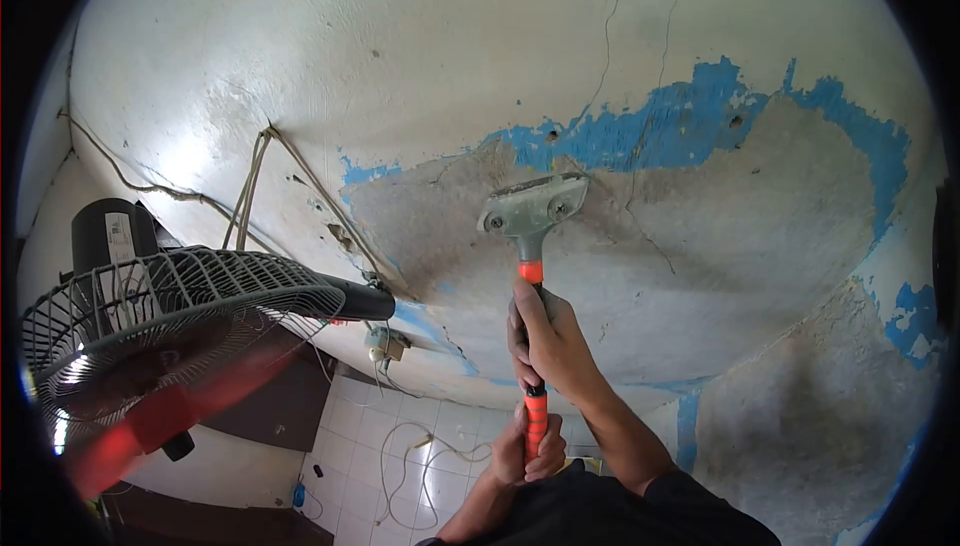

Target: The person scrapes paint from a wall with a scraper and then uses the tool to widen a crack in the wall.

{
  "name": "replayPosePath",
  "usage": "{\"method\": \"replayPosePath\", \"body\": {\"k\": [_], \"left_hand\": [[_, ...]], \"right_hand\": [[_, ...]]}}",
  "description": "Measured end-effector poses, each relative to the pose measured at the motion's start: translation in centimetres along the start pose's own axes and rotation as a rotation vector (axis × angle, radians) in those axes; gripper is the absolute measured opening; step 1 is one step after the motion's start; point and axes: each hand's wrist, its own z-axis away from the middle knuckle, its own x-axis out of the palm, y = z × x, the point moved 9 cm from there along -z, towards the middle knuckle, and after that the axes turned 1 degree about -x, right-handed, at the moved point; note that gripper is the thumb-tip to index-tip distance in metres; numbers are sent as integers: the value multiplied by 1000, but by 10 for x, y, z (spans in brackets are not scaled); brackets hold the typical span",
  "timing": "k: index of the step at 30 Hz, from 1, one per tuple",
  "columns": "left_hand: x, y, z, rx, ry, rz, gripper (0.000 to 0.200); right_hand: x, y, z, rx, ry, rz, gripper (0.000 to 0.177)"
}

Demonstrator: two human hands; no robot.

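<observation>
A long-handled wall scraper [536, 208] stands upright before me, with an orange and black handle and a grey head fixed by two screws. Its blade edge is at the wall [700, 236], along the lower border of a strip of blue paint [670, 131]. Wrapped round the upper handle, just under the head, is my right hand [548, 341]. Lower down, my left hand [527, 448] is closed on the orange grip near the handle's end. Bare grey plaster surrounds the scraper head, and whitish paint lies above the blue strip.
A black fan [190, 286] with red blades stands close on the left. Cords [255, 181] hang from the wall to a socket box [385, 344]. A loose cable [425, 466] lies on the tiled floor [350, 436]. Dark furniture [270, 396] is at the lower left.
</observation>
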Motion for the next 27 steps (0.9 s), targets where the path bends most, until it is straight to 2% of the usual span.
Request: {"method": "replayPosePath", "body": {"k": [27], "left_hand": [[1, 1, 3, -11, -10, -18, 60]], "right_hand": [[-1, 5, 3, 34, 8, -31, 43]]}}
